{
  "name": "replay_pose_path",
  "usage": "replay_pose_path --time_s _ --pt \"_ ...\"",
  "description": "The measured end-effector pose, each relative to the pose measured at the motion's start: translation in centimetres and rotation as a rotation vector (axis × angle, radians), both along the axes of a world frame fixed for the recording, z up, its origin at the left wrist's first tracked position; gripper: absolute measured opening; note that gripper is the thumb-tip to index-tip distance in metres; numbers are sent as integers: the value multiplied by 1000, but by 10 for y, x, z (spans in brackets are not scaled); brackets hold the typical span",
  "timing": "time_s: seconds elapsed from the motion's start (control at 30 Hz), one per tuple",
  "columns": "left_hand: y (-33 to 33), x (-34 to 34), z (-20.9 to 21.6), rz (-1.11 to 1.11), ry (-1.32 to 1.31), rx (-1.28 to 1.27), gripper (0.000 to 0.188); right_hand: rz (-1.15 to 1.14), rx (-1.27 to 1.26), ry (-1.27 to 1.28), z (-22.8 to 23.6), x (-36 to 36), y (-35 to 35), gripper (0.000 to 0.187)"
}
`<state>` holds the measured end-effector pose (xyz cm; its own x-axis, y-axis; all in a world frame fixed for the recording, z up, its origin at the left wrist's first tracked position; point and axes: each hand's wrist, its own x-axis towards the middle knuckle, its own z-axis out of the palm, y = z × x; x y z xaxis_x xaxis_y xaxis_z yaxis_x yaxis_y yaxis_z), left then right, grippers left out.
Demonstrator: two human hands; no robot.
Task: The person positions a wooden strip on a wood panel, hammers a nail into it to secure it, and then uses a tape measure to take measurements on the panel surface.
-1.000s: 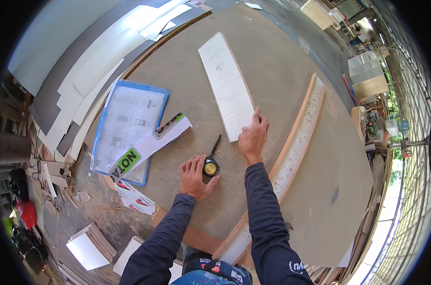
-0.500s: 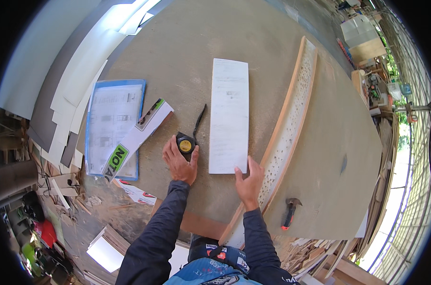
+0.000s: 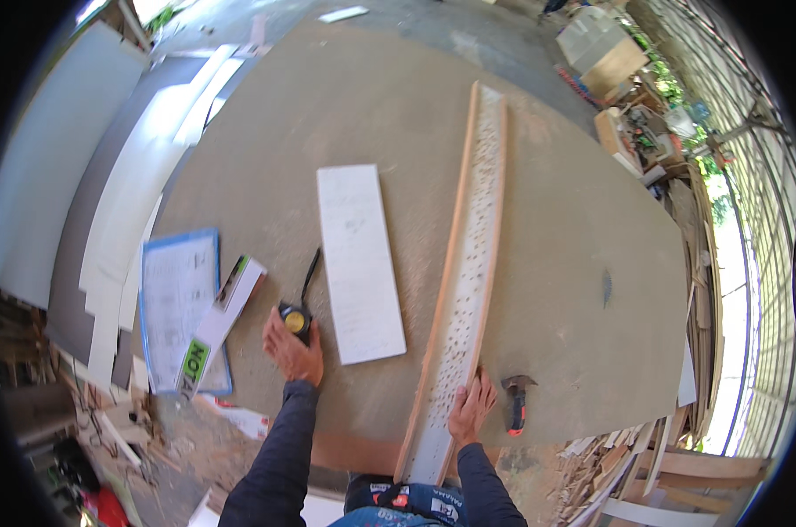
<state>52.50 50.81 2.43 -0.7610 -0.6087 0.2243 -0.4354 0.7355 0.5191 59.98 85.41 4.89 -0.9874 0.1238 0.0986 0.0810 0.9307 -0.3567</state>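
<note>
My left hand (image 3: 294, 356) is closed around a black tape measure (image 3: 295, 320) with a yellow disc, which rests on the table. A black strap runs up from the tape measure. Beside it lies a flat white board (image 3: 360, 263) with faint pencil marks, touched by neither hand. My right hand (image 3: 473, 407) grips the right wooden edge of a long strip (image 3: 468, 290), thumb on its inner side and fingers outside. The strip has a white face with many dark spots between its wooden edges. A claw hammer (image 3: 517, 404) with a black and red handle lies right of that hand.
At the left, a long white box (image 3: 220, 325) with a green label lies across a blue-edged document folder (image 3: 180, 299). White sheets (image 3: 126, 211) stand beyond the table's left side. Wood offcuts (image 3: 582, 470) are piled at the near right of the brown table (image 3: 573, 220).
My right hand has left the white board's lower corner and moved onto the long strip's edge. My left hand stays on the tape measure. The whole view has shifted and turned.
</note>
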Motion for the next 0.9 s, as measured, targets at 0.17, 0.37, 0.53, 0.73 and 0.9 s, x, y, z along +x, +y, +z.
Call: replay_pose_path --time_s 0.17,0.37,0.53,0.73,0.9 --pt "-3 0 1 12 11 -53 84 -10 0 29 1 -4 0 41" --pt "-3 -1 3 6 25 -67 84 -48 -58 66 -1 -4 0 36" --pt "2 -2 10 -4 -10 -72 85 -74 -93 123 -2 0 2 34" --pt "-4 -1 -4 21 23 -114 85 -84 -101 142 -7 0 -3 33" --pt "-4 -1 -6 41 10 -115 85 -83 -93 159 -11 -1 -3 34"
